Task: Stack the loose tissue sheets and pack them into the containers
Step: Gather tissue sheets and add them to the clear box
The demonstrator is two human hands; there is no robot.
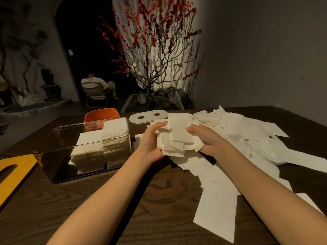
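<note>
Tissue sheets (174, 137) sit bunched between our hands just above the middle of the view, a ragged, half-squared bundle raised off the surface (159, 190). Our left hand (152, 138) curls around the bundle's left edge, thumb lying over the top sheets and fingers tucked beneath. Our right hand (206, 138) grips the right edge the same way, thumb on top and fingers curled under the paper.

Below and beside the bundle, from about 1 o'clock round to 5 o'clock, the loose pile (247, 138) of more white sheets spreads over the dark wood-grain surface, overlapping at every angle; one long sheet (216, 209) trails toward 5 o'clock under our right forearm.

At 9 o'clock of the bundle stands a clear container (58, 167), open on top. Inside it, against its right end, two neat stacks (99, 147) of folded tissues stand side by side, the farther one taller.

At 12 o'clock, just beyond the bundle, a translucent oval lid (148, 116) with two round holes lies flat on the surface. An orange chair back (101, 114) shows behind the container at 11 o'clock. A yellow board (14, 172) with a slot lies at the surface's near left edge, at 8 o'clock.

Farther back stands a bare tree with red blossoms (155, 41), and a person sits on a chair (96, 87) in the dark doorway.
</note>
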